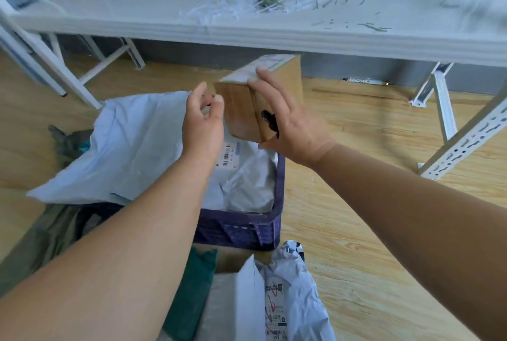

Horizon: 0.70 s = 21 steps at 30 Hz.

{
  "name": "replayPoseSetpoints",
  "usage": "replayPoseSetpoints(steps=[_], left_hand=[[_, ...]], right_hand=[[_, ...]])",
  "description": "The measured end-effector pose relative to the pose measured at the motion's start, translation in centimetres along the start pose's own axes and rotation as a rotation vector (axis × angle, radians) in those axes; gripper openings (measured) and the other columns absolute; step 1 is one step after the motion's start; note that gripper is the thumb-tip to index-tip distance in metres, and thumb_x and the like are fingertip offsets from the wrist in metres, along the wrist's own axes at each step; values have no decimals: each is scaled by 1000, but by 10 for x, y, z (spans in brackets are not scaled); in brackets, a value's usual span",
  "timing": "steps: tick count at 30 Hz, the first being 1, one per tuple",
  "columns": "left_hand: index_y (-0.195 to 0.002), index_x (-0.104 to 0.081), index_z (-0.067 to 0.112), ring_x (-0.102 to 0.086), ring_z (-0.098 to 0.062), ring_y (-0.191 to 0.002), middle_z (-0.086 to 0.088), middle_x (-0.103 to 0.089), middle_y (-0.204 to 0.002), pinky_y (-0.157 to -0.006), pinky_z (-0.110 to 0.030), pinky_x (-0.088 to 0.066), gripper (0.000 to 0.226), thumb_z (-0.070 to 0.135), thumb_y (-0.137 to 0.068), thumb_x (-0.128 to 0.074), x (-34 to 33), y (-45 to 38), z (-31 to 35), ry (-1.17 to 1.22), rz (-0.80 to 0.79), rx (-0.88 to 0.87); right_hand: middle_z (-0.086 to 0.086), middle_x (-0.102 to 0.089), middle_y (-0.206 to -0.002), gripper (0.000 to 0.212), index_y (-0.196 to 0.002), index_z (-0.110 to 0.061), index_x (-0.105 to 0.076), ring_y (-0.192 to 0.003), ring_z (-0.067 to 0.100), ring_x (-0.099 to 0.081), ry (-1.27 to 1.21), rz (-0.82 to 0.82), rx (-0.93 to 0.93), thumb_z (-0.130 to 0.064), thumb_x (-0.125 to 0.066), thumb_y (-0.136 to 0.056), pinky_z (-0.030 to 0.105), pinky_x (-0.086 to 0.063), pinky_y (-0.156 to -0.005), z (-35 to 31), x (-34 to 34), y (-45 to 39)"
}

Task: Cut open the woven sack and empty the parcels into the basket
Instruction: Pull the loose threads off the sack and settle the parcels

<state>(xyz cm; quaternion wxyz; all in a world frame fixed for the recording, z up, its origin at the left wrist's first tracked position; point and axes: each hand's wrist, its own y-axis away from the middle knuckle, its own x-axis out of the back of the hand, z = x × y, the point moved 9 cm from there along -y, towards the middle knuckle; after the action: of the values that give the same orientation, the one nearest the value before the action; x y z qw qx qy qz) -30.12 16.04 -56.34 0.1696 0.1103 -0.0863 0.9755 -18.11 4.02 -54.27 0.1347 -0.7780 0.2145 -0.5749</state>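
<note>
A brown cardboard box parcel hangs in the air over the far end of the dark blue plastic basket. My right hand grips the box along its right side. My left hand hovers just left of the box with fingers curled and apart, holding nothing. The basket holds a large pale blue bag parcel and a grey labelled mailer. The green woven sack lies at the bottom of the view with white and grey mailers at its mouth.
A white metal shelf strewn with plastic strips and green scraps runs across the back, its slotted legs standing at the right and left. Dark green sacking lies left of the basket. The floor is light wood.
</note>
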Motion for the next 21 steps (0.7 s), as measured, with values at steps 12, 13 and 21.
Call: replayPoseSetpoints(steps=[12,13,21], left_hand=[[-143,-39,29,-51,-9,-112,9,-28,-147,-86,-22,-41,57,12,-91,-57,-33,35,-11,-540,-239,-254],[-141,-41,27,-54,-10,-108,9,-28,-146,-81,-22,-40,55,12,-91,-57,-34,36,-8,-559,-205,-286],[-152,-16,27,-33,-30,-135,-4,-26,-153,-107,-44,-37,75,13,-88,-52,-33,1,-59,-1110,-497,95]], right_hand=[[-5,-57,-90,57,-122,-22,-35,-76,27,-60,-156,90,-609,-24,-70,-78,37,-44,-59,47,-34,44],[-8,-59,-95,57,-123,-22,-34,-77,24,-60,-199,117,-649,-22,-69,-78,39,-48,-62,49,-33,43],[-9,-53,-136,84,-145,-19,-21,-106,22,-59,-608,-203,-873,-15,-73,-79,32,-57,-62,51,-78,19]])
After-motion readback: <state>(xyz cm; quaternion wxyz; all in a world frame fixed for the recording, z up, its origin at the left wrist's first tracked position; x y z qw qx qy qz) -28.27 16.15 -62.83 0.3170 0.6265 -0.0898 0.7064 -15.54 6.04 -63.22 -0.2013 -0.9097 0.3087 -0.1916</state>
